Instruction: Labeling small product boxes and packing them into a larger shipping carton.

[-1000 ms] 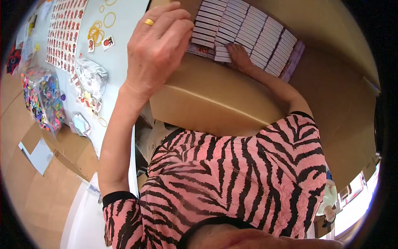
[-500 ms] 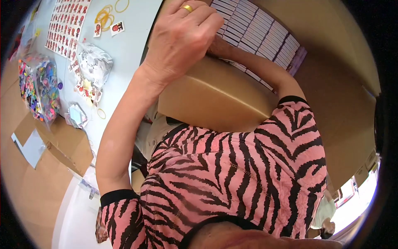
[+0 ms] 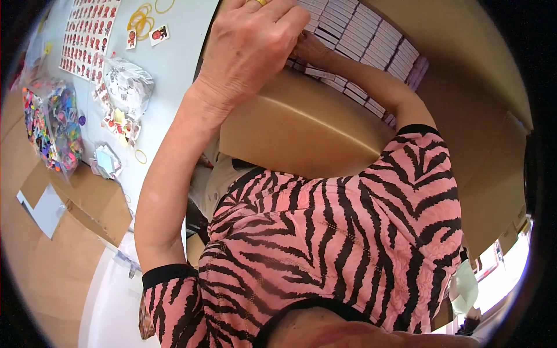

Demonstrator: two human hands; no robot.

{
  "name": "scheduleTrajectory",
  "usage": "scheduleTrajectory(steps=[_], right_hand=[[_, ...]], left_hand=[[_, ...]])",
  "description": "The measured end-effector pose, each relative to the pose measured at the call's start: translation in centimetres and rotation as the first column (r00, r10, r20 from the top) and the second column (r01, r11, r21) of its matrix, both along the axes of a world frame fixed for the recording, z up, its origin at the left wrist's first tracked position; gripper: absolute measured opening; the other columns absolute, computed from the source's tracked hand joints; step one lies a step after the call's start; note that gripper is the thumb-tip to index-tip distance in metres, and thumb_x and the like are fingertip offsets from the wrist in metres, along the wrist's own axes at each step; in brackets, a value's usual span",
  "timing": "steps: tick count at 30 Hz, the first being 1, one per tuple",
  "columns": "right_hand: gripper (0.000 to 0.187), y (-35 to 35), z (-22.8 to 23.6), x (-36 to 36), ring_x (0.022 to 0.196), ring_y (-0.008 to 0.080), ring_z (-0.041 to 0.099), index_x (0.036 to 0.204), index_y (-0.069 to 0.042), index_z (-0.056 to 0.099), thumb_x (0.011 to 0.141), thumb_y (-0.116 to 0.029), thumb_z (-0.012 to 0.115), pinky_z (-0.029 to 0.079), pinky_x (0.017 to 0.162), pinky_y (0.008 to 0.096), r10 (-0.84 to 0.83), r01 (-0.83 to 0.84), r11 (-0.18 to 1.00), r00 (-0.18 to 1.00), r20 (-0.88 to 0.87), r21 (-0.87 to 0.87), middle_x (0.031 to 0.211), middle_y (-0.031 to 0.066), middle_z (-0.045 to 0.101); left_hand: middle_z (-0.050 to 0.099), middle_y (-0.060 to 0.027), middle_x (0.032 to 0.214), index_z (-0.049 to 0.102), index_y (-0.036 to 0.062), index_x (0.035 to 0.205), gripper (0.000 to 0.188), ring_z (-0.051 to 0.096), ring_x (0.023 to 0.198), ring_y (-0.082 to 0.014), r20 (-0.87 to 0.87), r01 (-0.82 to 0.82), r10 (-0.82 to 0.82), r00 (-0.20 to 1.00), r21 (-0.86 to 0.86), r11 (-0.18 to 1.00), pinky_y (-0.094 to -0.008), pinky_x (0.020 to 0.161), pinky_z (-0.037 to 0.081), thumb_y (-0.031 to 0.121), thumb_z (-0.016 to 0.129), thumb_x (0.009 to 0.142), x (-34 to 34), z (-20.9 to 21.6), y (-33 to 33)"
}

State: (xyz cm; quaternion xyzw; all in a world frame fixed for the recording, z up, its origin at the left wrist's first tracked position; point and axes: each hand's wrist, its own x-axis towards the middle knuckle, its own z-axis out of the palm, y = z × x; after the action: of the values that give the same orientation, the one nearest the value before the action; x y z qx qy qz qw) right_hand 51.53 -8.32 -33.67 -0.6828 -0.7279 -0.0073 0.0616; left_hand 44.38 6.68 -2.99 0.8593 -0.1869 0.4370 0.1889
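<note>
My left hand (image 3: 249, 52), with a gold ring, is raised at the top edge above the near side of a large cardboard box (image 3: 301, 130). Its fingers are curled closed; their tips and whatever they hold are hidden. Just beyond, my right hand (image 3: 312, 49) reaches inside the box over rows of small, pale, thin packs (image 3: 365, 35) standing tightly side by side. The right fingers look bent and closed, partly covered by the left hand, so what they grip cannot be made out.
On the pale table (image 3: 174, 69) at left lie a sticker sheet (image 3: 87, 35), yellow rubber bands (image 3: 139, 22), two loose stickers and a clear bag of white pieces (image 3: 129, 84). Another bag with colourful small items (image 3: 55, 127) stands beside the table. Cut cardboard (image 3: 87, 203) lies lower left.
Both hands have shifted slightly up and left in view. My right arm has moved up a little, showing more packs along the box's near side.
</note>
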Motion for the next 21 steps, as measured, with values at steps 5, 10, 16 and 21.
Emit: scheduleTrajectory(steps=[5, 10, 16, 21], right_hand=[[0.013, -0.2, 5.3, 0.0, 0.089, 0.0221, 0.061, 0.087, -0.012, 0.064, 0.081, -0.020, 0.055, 0.046, 0.064, 0.0364, -0.033, 0.043, 0.971, 0.998, 0.045, -0.236, 0.094, 0.0080, 0.064], [0.029, 0.6, 8.1, -0.7, 0.073, 0.0265, 0.067, 0.109, -0.011, 0.059, 0.081, -0.019, 0.056, 0.052, 0.056, 0.0386, -0.238, 0.143, 0.836, 0.964, -0.115, -0.530, 0.079, 0.0073, 0.066], [0.034, -0.3, 6.7, -1.3, 0.076, 0.0303, 0.067, 0.116, -0.011, 0.054, 0.082, -0.016, 0.054, 0.053, 0.058, 0.0424, -0.262, 0.187, 0.859, 0.961, -0.095, -0.477, 0.082, 0.0114, 0.067], [0.037, 0.1, 0.1, -2.5, 0.080, 0.0329, 0.067, 0.120, -0.007, 0.050, 0.084, -0.015, 0.053, 0.053, 0.061, 0.0446, -0.370, 0.242, 0.859, 0.902, -0.222, -0.451, 0.088, 0.0164, 0.066]], left_hand=[[0.061, -0.0081, 0.077, 0.057, 0.0033, 0.074, 0.004, 0.062, 0.081, -0.0219, -0.029, 0.015, -0.016, 0.999, -0.043, 0.999, -0.0408, 0.091, 0.046, 0.000, 0.059, 0.074, 0.1, 0.3, -0.3], [0.061, -0.0083, 0.078, 0.057, 0.0034, 0.075, 0.005, 0.061, 0.082, -0.0222, -0.034, 0.024, -0.025, 0.999, -0.040, 0.999, -0.0421, 0.093, 0.045, -0.001, 0.059, 0.073, -0.4, 1.5, -0.1], [0.061, -0.0085, 0.079, 0.057, 0.0027, 0.074, 0.004, 0.061, 0.083, -0.0228, -0.466, -0.078, 0.206, 0.861, 0.280, 0.957, -0.0457, 0.097, 0.043, -0.001, 0.058, 0.073, -1.0, 5.8, -1.6], [0.063, -0.0079, 0.094, 0.055, 0.0059, 0.092, 0.022, 0.063, 0.087, -0.0255, -0.545, 0.270, -0.022, 0.838, 0.379, 0.885, -0.0362, 0.078, 0.051, 0.006, 0.062, 0.071, -0.8, 4.3, -1.2]])
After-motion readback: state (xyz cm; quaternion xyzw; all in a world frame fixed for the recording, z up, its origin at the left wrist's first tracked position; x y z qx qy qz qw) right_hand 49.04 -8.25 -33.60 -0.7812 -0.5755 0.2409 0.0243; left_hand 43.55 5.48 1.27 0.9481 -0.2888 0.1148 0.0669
